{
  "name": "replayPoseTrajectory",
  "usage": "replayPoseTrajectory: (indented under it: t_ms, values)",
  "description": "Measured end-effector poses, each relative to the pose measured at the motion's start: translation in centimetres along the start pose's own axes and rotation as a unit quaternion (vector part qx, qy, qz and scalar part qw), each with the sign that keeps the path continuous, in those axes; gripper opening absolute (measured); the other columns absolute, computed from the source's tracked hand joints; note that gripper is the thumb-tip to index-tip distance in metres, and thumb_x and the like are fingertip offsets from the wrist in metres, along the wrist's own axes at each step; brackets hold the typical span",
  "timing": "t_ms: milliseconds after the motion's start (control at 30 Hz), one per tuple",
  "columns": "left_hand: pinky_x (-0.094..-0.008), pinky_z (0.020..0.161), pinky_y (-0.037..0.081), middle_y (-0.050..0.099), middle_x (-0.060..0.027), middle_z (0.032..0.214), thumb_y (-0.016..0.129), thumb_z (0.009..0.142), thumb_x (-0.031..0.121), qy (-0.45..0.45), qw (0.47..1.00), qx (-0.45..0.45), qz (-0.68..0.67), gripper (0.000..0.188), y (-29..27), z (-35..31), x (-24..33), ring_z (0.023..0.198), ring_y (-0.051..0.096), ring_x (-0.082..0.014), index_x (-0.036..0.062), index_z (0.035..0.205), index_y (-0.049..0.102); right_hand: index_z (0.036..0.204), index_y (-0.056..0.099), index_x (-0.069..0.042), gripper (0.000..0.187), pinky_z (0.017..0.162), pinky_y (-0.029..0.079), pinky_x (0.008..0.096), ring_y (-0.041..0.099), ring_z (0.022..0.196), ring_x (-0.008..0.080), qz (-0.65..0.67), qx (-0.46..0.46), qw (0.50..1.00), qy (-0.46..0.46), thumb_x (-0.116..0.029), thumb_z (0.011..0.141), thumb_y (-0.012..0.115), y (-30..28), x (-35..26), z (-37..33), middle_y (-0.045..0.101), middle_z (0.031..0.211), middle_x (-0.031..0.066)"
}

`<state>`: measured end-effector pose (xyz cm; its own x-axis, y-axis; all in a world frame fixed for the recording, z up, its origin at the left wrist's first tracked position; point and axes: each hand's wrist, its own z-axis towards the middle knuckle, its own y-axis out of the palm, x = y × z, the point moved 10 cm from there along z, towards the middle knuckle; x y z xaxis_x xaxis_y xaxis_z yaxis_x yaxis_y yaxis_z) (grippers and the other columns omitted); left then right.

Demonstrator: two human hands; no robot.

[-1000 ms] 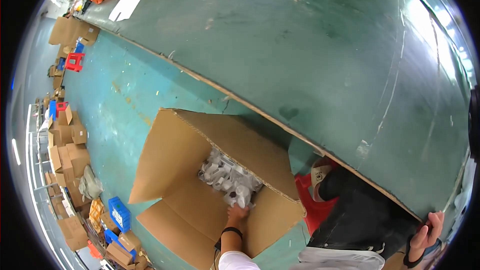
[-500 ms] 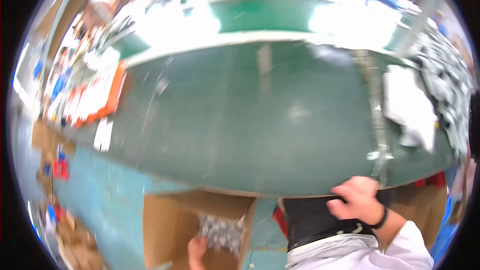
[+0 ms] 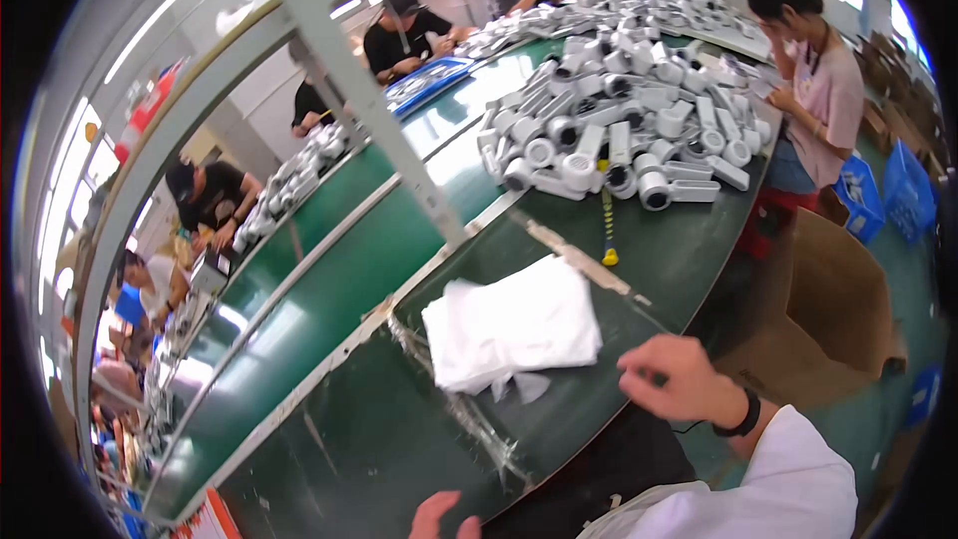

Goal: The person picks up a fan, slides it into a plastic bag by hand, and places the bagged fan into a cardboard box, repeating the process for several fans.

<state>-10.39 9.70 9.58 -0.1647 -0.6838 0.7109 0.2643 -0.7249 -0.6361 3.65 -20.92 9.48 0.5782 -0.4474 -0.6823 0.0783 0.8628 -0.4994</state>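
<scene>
Your left grip (image 3: 442,517) and right grip (image 3: 667,377) are spread — pinch lightly at the white stack (image 3: 514,324) left of the latter.

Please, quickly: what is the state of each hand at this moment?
Left hand: open, partly cut off by the lower edge; nothing visible in it.
Right hand: open, fingers loosely curled; nothing visible in it.

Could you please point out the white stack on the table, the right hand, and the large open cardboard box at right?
White stack (image 3: 514,324): head view, middle of its top.
Right hand (image 3: 679,381): head view, middle of the hand.
Cardboard box (image 3: 770,344): head view, outer side.
</scene>
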Motion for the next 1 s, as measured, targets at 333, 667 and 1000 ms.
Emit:
replayPoseTrajectory:
  t_ms: [333,667,1000]
  values:
    - [-0.0484,0.100,0.039,0.041,-0.0268,0.132,0.079,0.074,0.016,0.023,0.989,0.049,0.138,0.056,14.4,9.9,2.2,0.120,0.044,-0.0438,-0.0006,0.121,0.054,0.120,0.058,-0.006,0.044,0.087,0.047,0.0396,0.055,0.108,0.0293,-0.293,0.171,0.932,0.130,-0.020,0.079,0.070,-13.8,20.5,4.3,0.061,0.114,0.0104]
    - [-0.0456,0.090,0.045,0.061,-0.0153,0.113,0.077,0.075,0.012,0.140,0.971,0.028,0.193,0.036,15.8,14.0,7.7,0.106,0.054,-0.0361,0.0018,0.107,0.063,0.124,0.058,-0.011,0.050,0.094,0.035,0.0477,0.045,0.117,0.0277,-0.445,0.056,0.880,0.156,-0.018,0.077,0.073,-12.5,27.5,8.0,0.052,0.117,0.0072]
    - [-0.0407,0.078,0.043,0.067,-0.0033,0.086,0.078,0.075,0.025,0.123,0.946,-0.115,0.275,0.021,20.5,17.4,5.4,0.088,0.058,-0.0262,0.0117,0.090,0.073,0.106,0.058,-0.005,0.031,0.076,0.051,0.0438,0.065,0.088,0.0334,-0.256,0.049,0.938,0.226,-0.011,0.078,0.070,-13.7,20.5,4.9,0.064,0.094,0.0151]
